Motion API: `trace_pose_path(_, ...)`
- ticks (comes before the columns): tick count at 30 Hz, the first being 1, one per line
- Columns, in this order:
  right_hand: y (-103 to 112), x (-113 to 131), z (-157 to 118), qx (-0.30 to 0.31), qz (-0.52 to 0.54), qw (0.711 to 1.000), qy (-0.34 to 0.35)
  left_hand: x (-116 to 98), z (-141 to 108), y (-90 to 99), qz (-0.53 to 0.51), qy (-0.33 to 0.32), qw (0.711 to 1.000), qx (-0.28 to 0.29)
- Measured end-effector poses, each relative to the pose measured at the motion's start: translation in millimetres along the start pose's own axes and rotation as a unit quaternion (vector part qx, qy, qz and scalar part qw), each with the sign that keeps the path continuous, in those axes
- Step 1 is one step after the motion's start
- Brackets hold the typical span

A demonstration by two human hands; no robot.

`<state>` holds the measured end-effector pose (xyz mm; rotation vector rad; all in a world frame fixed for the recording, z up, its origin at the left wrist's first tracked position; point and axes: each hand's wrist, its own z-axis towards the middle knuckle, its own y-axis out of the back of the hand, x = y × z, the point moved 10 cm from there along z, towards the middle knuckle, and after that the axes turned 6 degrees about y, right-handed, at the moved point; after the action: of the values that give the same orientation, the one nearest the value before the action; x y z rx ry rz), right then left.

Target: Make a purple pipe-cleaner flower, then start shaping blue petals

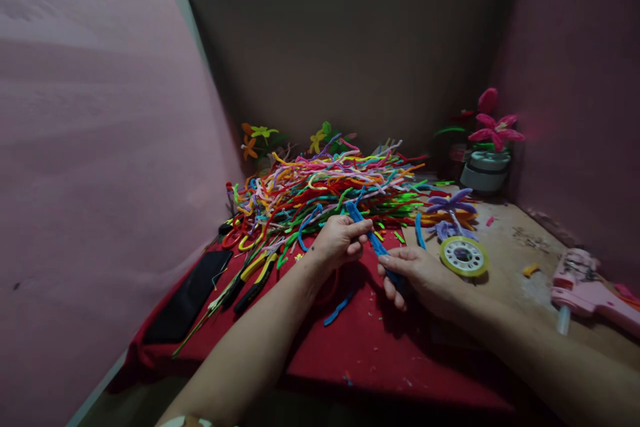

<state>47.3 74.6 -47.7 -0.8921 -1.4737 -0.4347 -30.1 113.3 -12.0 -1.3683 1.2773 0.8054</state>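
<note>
Red tablecloth (373, 363), one phone (187, 297) — two hands (340, 240) (417, 273), both closed around one blue strip (376, 241).

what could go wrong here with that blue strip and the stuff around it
The blue strip in the left hand and right hand might snag in the colourful pile just beyond. The loose blue piece on the red cloth could get brushed away by the left forearm. The yellow-and-black pliers lie near the same arm and might be bumped.
</note>
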Motion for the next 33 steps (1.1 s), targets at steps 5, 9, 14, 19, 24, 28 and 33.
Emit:
trace_pose_path(5,0.7,-2.2,-1.0,-0.014,-0.014,1.0,-0.022,-4.4,1.6,11.8,0.022,-0.023,0.999,-0.029)
trace_pose_path(9,1.8,-2.3,-1.2,-0.025,-0.023,0.999,-0.024,-14.1,2.6,28.1,0.041,-0.064,0.994,-0.079)
trace_pose_path(14,4.1,-2.3,0.2,-0.029,-0.048,0.998,-0.021,-27.6,-1.8,41.8,0.073,-0.111,0.981,-0.143)
trace_pose_path(19,9.1,-0.3,-0.1,-0.048,-0.083,0.995,-0.02,-32.4,-3.8,46.7,0.097,-0.11,0.976,-0.162)
trace_pose_path(24,12.1,1.4,1.4,-0.064,-0.1,0.993,-0.004,-42.0,-9.5,55.4,0.144,-0.134,0.958,-0.21)
trace_pose_path(28,12.1,2.3,2.9,-0.06,-0.102,0.993,0.004,-45.3,-12.0,59.5,0.161,-0.145,0.948,-0.232)
trace_pose_path(33,12.2,1.0,0.7,-0.064,-0.089,0.994,-0.009,-41.8,-8.4,61.3,0.163,-0.132,0.951,-0.225)
